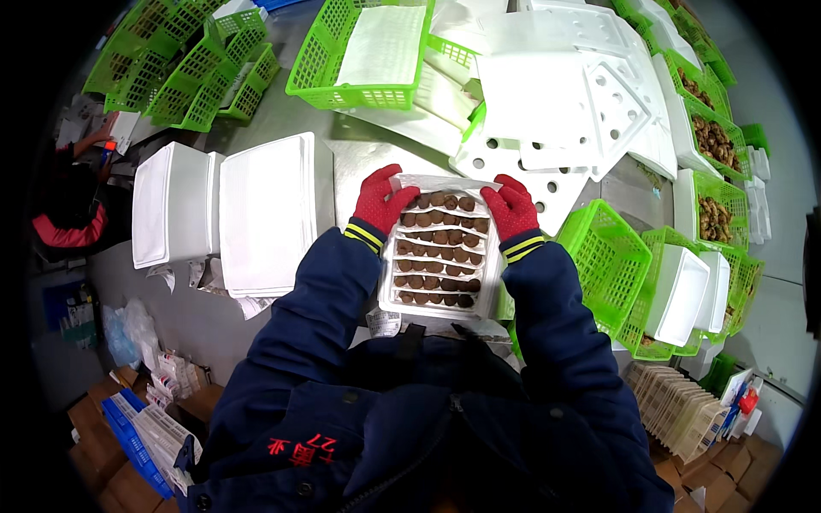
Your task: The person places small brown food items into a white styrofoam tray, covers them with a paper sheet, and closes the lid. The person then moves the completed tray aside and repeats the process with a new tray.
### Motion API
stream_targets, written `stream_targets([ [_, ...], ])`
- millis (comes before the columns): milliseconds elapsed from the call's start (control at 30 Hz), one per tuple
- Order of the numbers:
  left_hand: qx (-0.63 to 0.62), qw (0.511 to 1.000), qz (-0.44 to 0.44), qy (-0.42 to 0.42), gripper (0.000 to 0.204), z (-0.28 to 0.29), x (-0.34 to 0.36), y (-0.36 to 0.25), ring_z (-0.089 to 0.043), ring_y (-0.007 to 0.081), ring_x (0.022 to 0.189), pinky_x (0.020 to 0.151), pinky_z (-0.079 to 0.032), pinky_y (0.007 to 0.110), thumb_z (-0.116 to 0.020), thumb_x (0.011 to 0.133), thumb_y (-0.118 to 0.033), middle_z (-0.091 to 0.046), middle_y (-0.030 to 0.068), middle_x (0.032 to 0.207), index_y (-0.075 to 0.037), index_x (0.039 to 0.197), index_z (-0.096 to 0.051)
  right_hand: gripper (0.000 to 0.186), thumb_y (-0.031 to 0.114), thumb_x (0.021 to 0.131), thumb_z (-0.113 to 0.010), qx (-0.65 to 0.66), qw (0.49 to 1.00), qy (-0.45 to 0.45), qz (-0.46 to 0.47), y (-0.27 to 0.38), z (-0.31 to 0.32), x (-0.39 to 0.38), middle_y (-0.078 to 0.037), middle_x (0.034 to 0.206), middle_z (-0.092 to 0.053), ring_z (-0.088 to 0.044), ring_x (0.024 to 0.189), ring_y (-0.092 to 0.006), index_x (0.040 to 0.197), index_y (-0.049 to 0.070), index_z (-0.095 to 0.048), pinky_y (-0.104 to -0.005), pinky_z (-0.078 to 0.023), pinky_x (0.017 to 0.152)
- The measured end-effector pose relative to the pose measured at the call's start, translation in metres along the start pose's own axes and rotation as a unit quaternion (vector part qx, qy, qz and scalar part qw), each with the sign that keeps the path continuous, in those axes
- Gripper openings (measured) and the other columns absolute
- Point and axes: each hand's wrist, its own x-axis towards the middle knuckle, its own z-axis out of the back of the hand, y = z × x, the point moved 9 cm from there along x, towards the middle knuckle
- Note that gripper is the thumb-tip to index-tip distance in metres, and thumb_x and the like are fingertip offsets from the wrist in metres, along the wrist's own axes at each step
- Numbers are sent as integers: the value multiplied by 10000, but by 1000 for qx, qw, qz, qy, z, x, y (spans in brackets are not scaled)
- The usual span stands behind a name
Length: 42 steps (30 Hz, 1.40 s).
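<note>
Pinching a white sheet [446, 182] with left hand [375, 202] and right hand [513, 209], I'm overlooking a metal counter [275, 108] carrying green baskets [351, 96].

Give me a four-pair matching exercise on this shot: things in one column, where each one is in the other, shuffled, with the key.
Things
1. Left hand
2. Perforated white boards
3. Brown round pieces
4. Right hand

Places
A. In rows inside the white box
B. At that box's far right corner
C. At that box's far left corner
D. Beyond both hands, toward the right

Pairs: 1-C, 2-D, 3-A, 4-B
</note>
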Motion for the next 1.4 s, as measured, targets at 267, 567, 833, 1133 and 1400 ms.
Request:
stream_targets([
  [267, 170, 985, 4, 13, 299, -2, 15, -24, -605, 369, 975, 847, -490, 414, -744, 714, -290, -650, 219, 1062, 1, 745, -680, 275, 350, 742, -687, -255, 963, 83, 9, 13, -9, 9, -92, 1144, -645, -514, 1109, -334, 730, 77, -716, -463, -444, 915],
  [567, 315, 904, -231, -176, 226, 13, -4, -141, -579, 358, 963, 808, -454, 489, -718, 696, -156, -632, 152, 1018, -68, 876, -613, 337, 365, 727, -667, -366, 905, 196, -95, -7, -27, 26, -104, 1089, -637, -568, 1076, -341, 951, 114, -692, -462, -503, 874],
  [833, 279, 929, -237, 59, 353, -58, -19, -108, -566, 340, 1018, 862, -448, 451, -598, 797, -147, -598, 135, 1114, -65, 1140, -577, 361, 371, 716, -661, -368, 899, 230, -61, -9, -36, 28, -129, 1086, -643, -585, 1045, -355, 964, 110, -692, -456, -510, 858],
  [1133, 327, 922, -198, 54, 243, -65, -21, -108, -558, 306, 986, 804, -445, 438, -633, 829, -229, -587, 94, 1031, -87, 1024, -602, 321, 330, 693, -674, -315, 923, 213, -61, -15, -32, 27, -138, 1072, -642, -587, 1028, -362, 935, 119, -683, -468, -509, 842],
  [1400, 352, 915, -191, 41, 248, -62, -24, -111, -560, 260, 979, 781, -441, 441, -623, 839, -286, -594, 42, 1028, -135, 1036, -611, 157, 234, 755, -655, -468, 878, 86, 60, 97, -9, 7, -54, 945, -621, -600, 921, -282, 854, 117, -685, -438, -509, 671],
])
